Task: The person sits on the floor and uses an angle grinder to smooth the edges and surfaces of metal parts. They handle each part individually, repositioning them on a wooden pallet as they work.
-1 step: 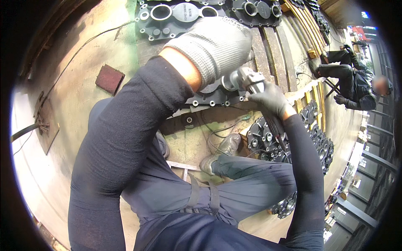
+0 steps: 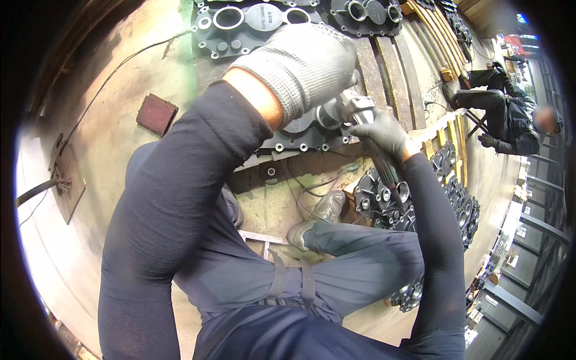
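Observation:
My right hand point(image 2: 384, 133), in a dark grey glove, is wrapped round an angle grinder point(image 2: 354, 108). Its silver head points left, and its dark body slants down below the hand. My left hand point(image 2: 303, 66), in a light grey knit glove, is curled just above and left of the grinder's head. Its fingers are turned away, so what they grip is hidden. Beneath both hands lies a black cast metal cover point(image 2: 300, 141) with small bright bolt holes along its near edge. My left hand and forearm hide much of it.
Black castings point(image 2: 240, 27) with large round openings lie beyond, beside wooden slats point(image 2: 393, 78). More castings point(image 2: 384, 201) are stacked at right. A cable point(image 2: 312, 189) runs near my shoes. A dark red block point(image 2: 157, 114) lies left. A seated person point(image 2: 510, 108) is at far right.
My right hand and the grinder have shifted slightly left and up. My left hand has moved a little to the left.

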Available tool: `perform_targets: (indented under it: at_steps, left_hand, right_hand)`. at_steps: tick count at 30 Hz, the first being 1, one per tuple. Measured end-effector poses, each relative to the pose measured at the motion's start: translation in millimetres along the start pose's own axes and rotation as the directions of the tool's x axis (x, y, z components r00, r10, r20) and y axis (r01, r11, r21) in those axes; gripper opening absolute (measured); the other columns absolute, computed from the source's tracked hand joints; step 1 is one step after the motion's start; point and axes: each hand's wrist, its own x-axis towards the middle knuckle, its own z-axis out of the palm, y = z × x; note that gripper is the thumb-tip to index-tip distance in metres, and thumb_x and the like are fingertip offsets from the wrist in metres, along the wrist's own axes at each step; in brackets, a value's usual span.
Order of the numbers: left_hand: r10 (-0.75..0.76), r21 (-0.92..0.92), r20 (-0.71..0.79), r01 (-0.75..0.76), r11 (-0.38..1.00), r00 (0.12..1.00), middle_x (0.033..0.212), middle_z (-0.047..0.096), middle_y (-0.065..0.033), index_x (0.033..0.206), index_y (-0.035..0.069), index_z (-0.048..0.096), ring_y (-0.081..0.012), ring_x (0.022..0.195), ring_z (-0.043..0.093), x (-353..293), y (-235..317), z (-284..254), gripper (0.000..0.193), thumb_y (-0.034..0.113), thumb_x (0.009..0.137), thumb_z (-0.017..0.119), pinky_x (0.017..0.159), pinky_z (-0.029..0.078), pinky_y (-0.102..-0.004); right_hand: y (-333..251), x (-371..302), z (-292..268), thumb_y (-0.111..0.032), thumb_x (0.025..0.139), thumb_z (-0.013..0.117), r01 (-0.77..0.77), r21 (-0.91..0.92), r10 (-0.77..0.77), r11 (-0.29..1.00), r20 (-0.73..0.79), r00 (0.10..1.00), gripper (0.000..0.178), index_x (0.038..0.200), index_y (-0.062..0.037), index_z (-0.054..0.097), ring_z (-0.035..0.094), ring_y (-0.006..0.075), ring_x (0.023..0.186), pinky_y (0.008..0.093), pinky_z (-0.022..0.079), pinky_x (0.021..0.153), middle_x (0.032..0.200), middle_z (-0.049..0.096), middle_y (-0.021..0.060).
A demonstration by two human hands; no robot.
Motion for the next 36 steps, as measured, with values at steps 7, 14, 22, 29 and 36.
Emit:
perform_targets:
  at_steps: [7, 14, 22, 29, 36]
  left_hand:
    - [0.008, 0.002, -0.003, -0.008, 1.0, 1.0, 0.098, 0.075, -0.0216, 0.117, 0.001, 0.069, -0.0354, 0.096, 0.074, 1, 0, -1, 0.045, 0.043, 0.104, 0.058, 0.087, 0.058, -0.0455]
    - [0.003, 0.017, -0.006, -0.003, 1.0, 1.0, 0.096, 0.074, -0.0215, 0.113, 0.0, 0.07, -0.0349, 0.094, 0.074, -3, 0, -9, 0.044, 0.042, 0.104, 0.059, 0.084, 0.059, -0.0455]
    - [0.013, 0.005, -0.064, -0.013, 1.0, 0.998, 0.097, 0.075, -0.0221, 0.11, 0.001, 0.071, -0.035, 0.093, 0.075, -4, 0, -1, 0.042, 0.041, 0.103, 0.06, 0.084, 0.059, -0.0452]
    - [0.037, -0.037, -0.017, -0.037, 0.999, 0.999, 0.095, 0.074, -0.0214, 0.111, 0.002, 0.071, -0.0353, 0.092, 0.074, 1, 8, 5, 0.042, 0.042, 0.103, 0.061, 0.085, 0.059, -0.045]
    - [-0.002, -0.008, 0.022, 0.003, 1.0, 1.0, 0.096, 0.075, -0.0191, 0.113, 0.004, 0.071, -0.0349, 0.092, 0.074, -4, 6, 2, 0.042, 0.043, 0.103, 0.059, 0.086, 0.058, -0.0451]
  right_hand:
    - [18, 17, 4, -0.028, 0.081, 0.081, -0.149, 0.373, 0.093, 0.916, 0.164, 0.982, 0.048, 0.112, 0.0054, 0.069, 0.07, 0.0209, 0.068, 0.0348, 0.058, 0.064, 0.087, 0.072, 0.0131]
    - [35, -24, 33, -0.028, 0.087, 0.08, -0.303, 0.729, 0.199, 0.613, 0.229, 0.953, 0.041, 0.107, 0.0056, 0.068, 0.073, 0.025, 0.067, 0.0338, 0.06, 0.062, 0.085, 0.073, 0.0143]
    - [11, -68, 110, -0.028, 0.089, 0.078, -0.243, 0.931, 0.237, 0.272, 0.181, 0.955, 0.051, 0.121, 0.0065, 0.059, 0.076, 0.0276, 0.077, 0.0369, 0.064, 0.068, 0.095, 0.074, 0.0184]
    - [-7, -102, 130, -0.027, 0.09, 0.079, -0.155, 0.952, 0.164, 0.265, 0.114, 0.98, 0.047, 0.119, 0.0045, 0.06, 0.075, 0.025, 0.076, 0.0353, 0.063, 0.065, 0.098, 0.073, 0.0172]
    - [8, -86, 68, -0.04, 0.075, 0.081, -0.14, -0.125, 0.093, 0.982, -0.324, 0.942, 0.068, 0.122, 0.0041, 0.058, 0.069, 0.0465, 0.106, 0.0508, 0.055, 0.092, 0.11, 0.07, 0.0321]
